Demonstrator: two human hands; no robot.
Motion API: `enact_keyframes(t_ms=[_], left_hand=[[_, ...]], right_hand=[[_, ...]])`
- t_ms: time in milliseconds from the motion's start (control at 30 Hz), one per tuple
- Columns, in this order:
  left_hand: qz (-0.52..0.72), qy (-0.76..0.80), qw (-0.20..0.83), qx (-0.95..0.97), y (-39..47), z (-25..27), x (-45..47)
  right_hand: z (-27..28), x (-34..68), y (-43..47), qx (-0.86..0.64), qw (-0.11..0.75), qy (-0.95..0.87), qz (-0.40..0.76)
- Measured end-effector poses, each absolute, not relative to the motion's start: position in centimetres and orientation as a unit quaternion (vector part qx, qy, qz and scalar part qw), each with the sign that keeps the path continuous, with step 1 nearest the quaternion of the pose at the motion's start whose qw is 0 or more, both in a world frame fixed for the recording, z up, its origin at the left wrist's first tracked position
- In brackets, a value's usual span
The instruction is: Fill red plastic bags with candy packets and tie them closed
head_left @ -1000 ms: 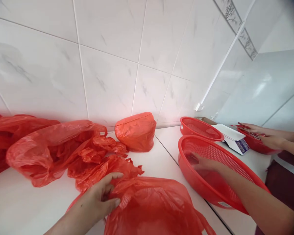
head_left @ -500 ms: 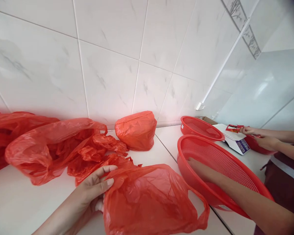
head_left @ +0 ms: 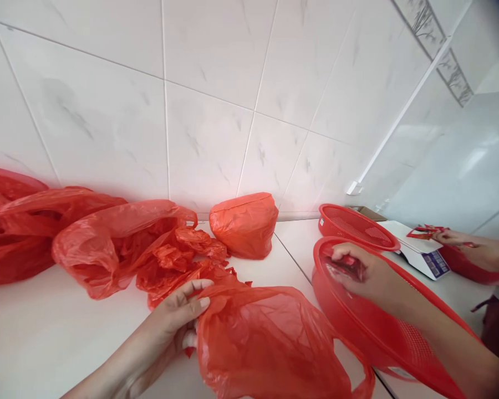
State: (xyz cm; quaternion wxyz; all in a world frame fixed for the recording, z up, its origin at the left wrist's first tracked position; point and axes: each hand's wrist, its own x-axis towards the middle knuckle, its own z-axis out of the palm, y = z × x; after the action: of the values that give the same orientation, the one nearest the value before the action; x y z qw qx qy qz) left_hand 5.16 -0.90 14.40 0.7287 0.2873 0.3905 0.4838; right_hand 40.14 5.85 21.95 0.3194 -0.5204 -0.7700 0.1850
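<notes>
My left hand [head_left: 178, 316] pinches the side of a red plastic bag [head_left: 270, 338] lying in front of me on the white table. The bag's loop handle hangs toward the right. Over the near rim of a large red plastic basket [head_left: 330, 293], my right hand [head_left: 357, 271] is closed on a small shiny red packet [head_left: 346, 269]. Motion smears the packet, so its print and the number held cannot be told. The basket's floor is mostly hidden by my forearm.
Crumpled red bags [head_left: 108, 244] spread along the left. A filled red bag [head_left: 245, 227] stands against the tiled wall. Behind the large basket are a smaller red basket [head_left: 357, 227] and a white scale [head_left: 428, 260]. A co-worker's hands [head_left: 453, 238] hold red packets beside the scale.
My right hand has risen from inside the large basket to its rim, now with a shiny red packet in it. My left hand keeps its hold on the bag. The view has shifted left.
</notes>
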Motion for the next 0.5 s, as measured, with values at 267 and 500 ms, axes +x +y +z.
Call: enact_keyframes(t_ms=[267,500], left_hand=[[0.468,0.41,0.721,0.307,-1.2,14.3,5.4],[0.459,0.435,0.71,0.309,-1.1,14.4,5.2]], right_hand=[[20.7,29.6,1.4,-0.349,0.059,-0.904,0.239],[23.3,37.0,6.2,-0.567,0.186,-0.772,0.221]])
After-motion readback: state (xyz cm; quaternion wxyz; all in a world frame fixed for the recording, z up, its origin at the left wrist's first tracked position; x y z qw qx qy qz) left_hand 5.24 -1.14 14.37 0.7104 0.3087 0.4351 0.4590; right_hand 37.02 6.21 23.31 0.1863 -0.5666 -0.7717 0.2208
